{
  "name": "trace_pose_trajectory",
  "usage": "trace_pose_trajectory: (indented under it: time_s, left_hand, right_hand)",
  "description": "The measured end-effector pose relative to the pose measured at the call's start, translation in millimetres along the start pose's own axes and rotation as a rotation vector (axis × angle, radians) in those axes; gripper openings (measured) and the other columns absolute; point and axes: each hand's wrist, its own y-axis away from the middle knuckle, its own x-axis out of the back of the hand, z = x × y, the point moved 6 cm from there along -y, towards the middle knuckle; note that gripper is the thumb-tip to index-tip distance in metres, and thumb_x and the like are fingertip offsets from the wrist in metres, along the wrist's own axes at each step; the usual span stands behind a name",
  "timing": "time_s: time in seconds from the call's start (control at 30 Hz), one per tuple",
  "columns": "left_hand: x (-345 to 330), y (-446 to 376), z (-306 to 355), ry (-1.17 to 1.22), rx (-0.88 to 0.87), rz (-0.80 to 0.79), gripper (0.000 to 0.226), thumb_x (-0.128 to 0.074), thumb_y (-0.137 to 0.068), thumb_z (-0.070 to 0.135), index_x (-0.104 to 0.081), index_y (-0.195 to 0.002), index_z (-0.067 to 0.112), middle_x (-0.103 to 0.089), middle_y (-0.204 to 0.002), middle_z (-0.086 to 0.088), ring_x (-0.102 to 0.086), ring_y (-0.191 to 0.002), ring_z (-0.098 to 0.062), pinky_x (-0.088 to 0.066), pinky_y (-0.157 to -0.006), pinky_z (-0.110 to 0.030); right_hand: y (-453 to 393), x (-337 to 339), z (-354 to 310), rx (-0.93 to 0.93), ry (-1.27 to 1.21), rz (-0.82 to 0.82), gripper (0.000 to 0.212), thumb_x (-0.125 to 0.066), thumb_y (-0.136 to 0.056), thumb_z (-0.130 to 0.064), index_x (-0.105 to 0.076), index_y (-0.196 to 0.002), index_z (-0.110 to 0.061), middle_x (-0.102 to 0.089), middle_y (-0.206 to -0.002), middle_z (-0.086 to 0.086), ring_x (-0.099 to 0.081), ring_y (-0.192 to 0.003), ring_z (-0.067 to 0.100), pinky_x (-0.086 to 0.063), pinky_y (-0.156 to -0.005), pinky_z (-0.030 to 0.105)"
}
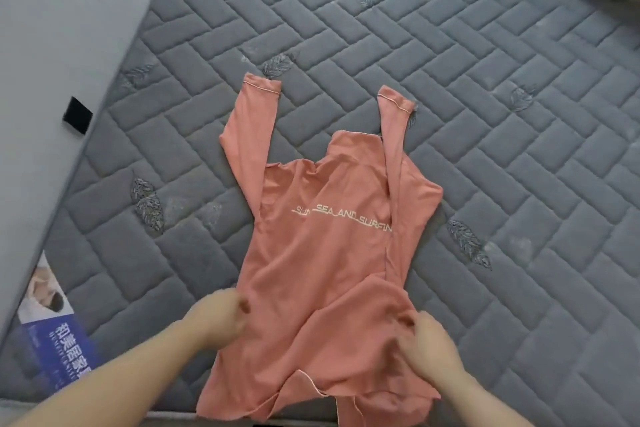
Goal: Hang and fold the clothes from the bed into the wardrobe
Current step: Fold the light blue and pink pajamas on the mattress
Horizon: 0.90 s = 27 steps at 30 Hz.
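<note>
Pink-orange long-sleeved top (322, 253) lies spread out on the grey quilted mattress (485, 114) of the bed. It has white words across the middle that read "SUN SEA AND SURFIN", with a fold hiding part of the first word. Both sleeves point up and away from the person. The left sleeve (247, 135) bends a little, and the right sleeve (394, 156) runs straight along the side of the top. Thin pale lines edge the cuffs. The high neck sits between the two sleeves. The bottom of the top is bunched and wrinkled, and its hem hangs over the near edge of the mattress.

The left hand (216, 317) pinches the cloth at the left side of the top, low down. Its fingers curl round the edge. The right hand (427, 338) grips a bunch of cloth at the right side, and the cloth puckers there. Both bare arms reach in from the bottom of the picture.

The mattress has a brick pattern with small dark leaf shapes (147, 203) sewn on it. A blue and white label (57, 333) with printed writing sits at the near left corner of the mattress. A grey wall (52, 45) stands along the left side, with a small black patch (77, 114) on it.
</note>
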Motion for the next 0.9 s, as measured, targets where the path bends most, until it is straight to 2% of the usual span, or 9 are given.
trace_pose_trajectory:
  time_s: [0.1,0.2,0.4,0.53,0.67,0.73,0.8,0.87,0.9]
  left_hand:
    - [67.6,-61.2,3.1,0.155,0.006,0.285,0.03,-0.063,-0.091,0.038,-0.068,-0.117,0.023,-0.058,-0.122,0.0,-0.063,-0.115,-0.023,-0.05,-0.095,-0.033]
    - [120.5,-115.0,2.0,0.204,0.047,0.471,0.051,-0.071,-0.088,0.038,-0.059,-0.134,0.022,-0.044,-0.145,-0.003,-0.057,-0.126,-0.027,-0.046,-0.104,-0.039]
    - [132.6,-186.1,20.4,-0.033,0.012,0.402,0.097,-0.082,-0.073,0.059,-0.036,-0.155,0.033,-0.011,-0.168,-0.003,-0.036,-0.143,-0.036,-0.042,-0.114,-0.049]
    - [118.4,-201.6,25.3,-0.16,0.052,0.464,0.104,-0.085,-0.065,0.067,-0.031,-0.149,0.039,-0.01,-0.167,0.002,-0.036,-0.14,-0.034,-0.05,-0.102,-0.051]
    - [120.7,-206.5,30.3,-0.179,0.08,0.454,0.097,-0.089,-0.062,0.063,-0.035,-0.138,0.035,-0.012,-0.168,0.0,-0.042,-0.136,-0.035,-0.052,-0.096,-0.048]
    - [121.8,-207.5,35.6,-0.179,0.093,0.432,0.096,-0.091,-0.063,0.058,-0.034,-0.136,0.031,-0.011,-0.169,-0.004,-0.043,-0.136,-0.036,-0.052,-0.097,-0.048]
    - [123.5,-206.1,40.9,-0.178,0.098,0.437,0.094,-0.092,-0.064,0.054,-0.034,-0.134,0.028,-0.011,-0.168,-0.007,-0.043,-0.135,-0.037,-0.053,-0.097,-0.048]
    - [124.0,-204.8,44.6,-0.186,0.098,0.436,0.092,-0.091,-0.065,0.051,-0.034,-0.133,0.026,-0.01,-0.168,-0.009,-0.043,-0.135,-0.038,-0.054,-0.096,-0.049]
    - [123.9,-204.8,45.7,-0.191,0.097,0.434,0.091,-0.091,-0.066,0.051,-0.033,-0.133,0.025,-0.009,-0.169,-0.01,-0.042,-0.135,-0.038,-0.054,-0.095,-0.049]
  right_hand:
    - [-71.2,47.7,-23.1,-0.038,-0.196,0.214,0.037,-0.069,-0.087,-0.029,-0.064,-0.123,-0.018,-0.063,-0.116,0.009,-0.064,-0.113,0.032,-0.052,-0.093,0.042]
    - [-138.4,89.8,-48.3,-0.057,-0.301,0.374,0.063,-0.076,-0.082,-0.041,-0.055,-0.136,-0.017,-0.058,-0.129,0.012,-0.059,-0.121,0.035,-0.051,-0.098,0.046]
    - [-242.2,110.0,-83.9,-0.083,-0.234,0.457,0.084,-0.081,-0.077,-0.052,-0.049,-0.145,-0.015,-0.048,-0.146,0.011,-0.049,-0.136,0.033,-0.045,-0.107,0.045]
    - [-271.3,88.9,-81.5,-0.139,-0.179,0.417,0.061,-0.076,-0.087,-0.037,-0.051,-0.138,-0.014,-0.046,-0.143,0.012,-0.058,-0.124,0.037,-0.048,-0.099,0.044]
    - [-262.4,113.6,-56.8,-0.118,-0.36,0.678,0.022,-0.056,-0.086,-0.009,-0.069,-0.103,-0.013,-0.065,-0.114,0.013,-0.059,-0.11,0.036,-0.048,-0.091,0.04]
    - [-245.1,133.2,-22.7,-0.254,-0.626,0.858,0.015,-0.052,-0.087,-0.01,-0.066,-0.094,-0.012,-0.069,-0.107,0.016,-0.061,-0.107,0.038,-0.046,-0.089,0.04]
    - [-222.6,145.6,21.1,-0.496,-0.836,1.025,0.021,-0.049,-0.09,-0.014,-0.067,-0.099,-0.011,-0.071,-0.112,0.019,-0.062,-0.109,0.04,-0.043,-0.09,0.041]
    - [-204.6,144.6,71.6,-0.78,-0.922,1.045,0.033,-0.046,-0.094,-0.017,-0.068,-0.115,-0.005,-0.068,-0.124,0.023,-0.061,-0.118,0.043,-0.044,-0.096,0.043]
    - [-199.2,138.6,95.2,-0.898,-0.938,0.966,0.039,-0.045,-0.097,-0.019,-0.066,-0.124,-0.001,-0.065,-0.131,0.025,-0.059,-0.123,0.044,-0.044,-0.101,0.045]
